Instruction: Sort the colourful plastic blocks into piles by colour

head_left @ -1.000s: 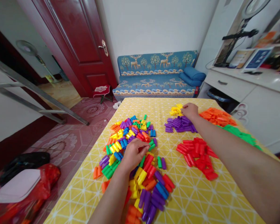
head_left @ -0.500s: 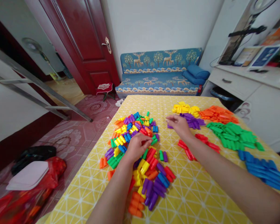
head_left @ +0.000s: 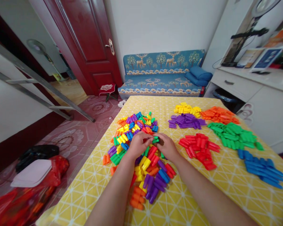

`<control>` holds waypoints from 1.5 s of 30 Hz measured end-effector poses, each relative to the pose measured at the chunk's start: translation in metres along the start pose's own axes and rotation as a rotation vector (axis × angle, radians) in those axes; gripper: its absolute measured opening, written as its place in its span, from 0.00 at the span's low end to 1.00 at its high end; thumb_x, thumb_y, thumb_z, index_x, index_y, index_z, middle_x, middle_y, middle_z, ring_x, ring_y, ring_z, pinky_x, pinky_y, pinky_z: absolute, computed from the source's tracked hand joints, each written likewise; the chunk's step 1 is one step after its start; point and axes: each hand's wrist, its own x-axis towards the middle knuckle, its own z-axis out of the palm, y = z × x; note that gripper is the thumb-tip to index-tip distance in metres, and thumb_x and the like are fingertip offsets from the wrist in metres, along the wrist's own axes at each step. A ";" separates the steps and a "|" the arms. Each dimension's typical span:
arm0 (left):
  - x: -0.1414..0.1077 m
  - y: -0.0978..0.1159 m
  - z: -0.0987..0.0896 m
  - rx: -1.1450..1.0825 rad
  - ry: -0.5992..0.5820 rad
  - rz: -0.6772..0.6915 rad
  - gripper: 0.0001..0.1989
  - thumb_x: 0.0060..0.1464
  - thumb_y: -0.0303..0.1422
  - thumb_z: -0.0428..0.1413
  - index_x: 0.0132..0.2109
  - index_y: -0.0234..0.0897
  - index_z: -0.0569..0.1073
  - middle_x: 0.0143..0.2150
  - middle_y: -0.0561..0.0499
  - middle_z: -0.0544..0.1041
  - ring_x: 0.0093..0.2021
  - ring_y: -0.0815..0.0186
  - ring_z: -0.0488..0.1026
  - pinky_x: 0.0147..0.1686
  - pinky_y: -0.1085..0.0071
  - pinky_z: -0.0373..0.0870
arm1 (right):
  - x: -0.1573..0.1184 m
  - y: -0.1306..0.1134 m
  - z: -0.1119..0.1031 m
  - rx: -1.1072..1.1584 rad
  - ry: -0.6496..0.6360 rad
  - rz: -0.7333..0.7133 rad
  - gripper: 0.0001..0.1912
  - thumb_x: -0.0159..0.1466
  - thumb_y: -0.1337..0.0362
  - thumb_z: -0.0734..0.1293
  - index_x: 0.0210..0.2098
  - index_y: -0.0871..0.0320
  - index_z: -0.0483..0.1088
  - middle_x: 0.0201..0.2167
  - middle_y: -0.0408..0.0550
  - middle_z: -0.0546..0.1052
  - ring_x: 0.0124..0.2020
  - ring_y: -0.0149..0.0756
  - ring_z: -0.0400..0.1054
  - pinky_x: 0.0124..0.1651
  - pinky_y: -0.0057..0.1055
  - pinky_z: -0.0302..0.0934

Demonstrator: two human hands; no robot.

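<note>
A mixed heap of bullet-shaped plastic pieces (head_left: 146, 163) in several colours lies on the table in front of me. My left hand (head_left: 140, 144) is over the heap, thumb and fingers pinched together; what is between them is hidden. My right hand (head_left: 166, 147) meets it from the right, with thumb and forefinger curled around a green plastic piece (head_left: 156, 139) at the heap's edge. The left fingertips are close to the same piece; whether they touch it I cannot tell. To the right is a pile of red pieces (head_left: 199, 149), with purple pieces (head_left: 186, 121) behind it.
More single-colour piles lie on the right: yellow (head_left: 186, 108), orange (head_left: 219, 115), green (head_left: 233, 135) and blue (head_left: 261, 168). A yellow patterned cloth (head_left: 85, 188) covers the table. Beyond it is a blue sofa (head_left: 160, 83); a metal ladder (head_left: 41, 83) leans at the left.
My right hand has moved left from beside the purple pile to the mixed heap, meeting my left hand at the green piece. My left hand has stayed nearly in place, still pinched.
</note>
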 end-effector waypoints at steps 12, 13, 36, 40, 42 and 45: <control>0.001 0.000 0.000 -0.009 0.009 0.034 0.07 0.56 0.28 0.56 0.38 0.38 0.80 0.34 0.51 0.80 0.36 0.66 0.73 0.40 0.70 0.66 | -0.001 -0.007 0.000 0.076 -0.053 0.010 0.20 0.60 0.66 0.65 0.52 0.51 0.68 0.51 0.48 0.74 0.52 0.40 0.68 0.55 0.40 0.61; 0.001 -0.001 0.000 -0.011 0.014 0.034 0.07 0.56 0.28 0.56 0.38 0.38 0.80 0.34 0.51 0.80 0.36 0.66 0.73 0.40 0.70 0.66 | -0.001 -0.007 0.000 0.084 -0.063 0.005 0.19 0.60 0.66 0.64 0.51 0.51 0.69 0.50 0.47 0.75 0.51 0.40 0.68 0.55 0.40 0.61; 0.000 -0.003 0.002 -0.097 0.055 0.008 0.15 0.55 0.31 0.59 0.50 0.39 0.76 0.42 0.47 0.80 0.42 0.62 0.75 0.46 0.66 0.70 | 0.004 -0.009 -0.004 0.445 0.254 0.153 0.15 0.56 0.64 0.69 0.43 0.56 0.67 0.38 0.46 0.75 0.39 0.34 0.71 0.46 0.33 0.66; 0.000 -0.004 0.003 -0.103 0.052 0.011 0.18 0.53 0.32 0.60 0.53 0.40 0.74 0.46 0.46 0.78 0.46 0.60 0.75 0.48 0.65 0.70 | 0.002 -0.010 -0.004 0.469 0.231 0.138 0.14 0.56 0.63 0.69 0.42 0.56 0.68 0.37 0.46 0.75 0.38 0.34 0.71 0.44 0.33 0.65; 0.000 -0.005 0.003 -0.104 0.045 0.010 0.17 0.53 0.31 0.60 0.52 0.40 0.75 0.45 0.46 0.79 0.45 0.60 0.75 0.47 0.65 0.70 | 0.002 -0.009 -0.003 0.475 0.203 0.132 0.14 0.56 0.63 0.69 0.42 0.56 0.68 0.38 0.46 0.75 0.39 0.35 0.71 0.44 0.33 0.65; 0.001 -0.006 0.003 -0.104 0.048 0.007 0.16 0.53 0.30 0.60 0.50 0.40 0.76 0.43 0.47 0.79 0.43 0.61 0.75 0.46 0.66 0.71 | 0.002 -0.007 -0.002 0.458 0.180 0.127 0.14 0.57 0.62 0.69 0.42 0.56 0.68 0.38 0.46 0.76 0.40 0.36 0.71 0.44 0.33 0.66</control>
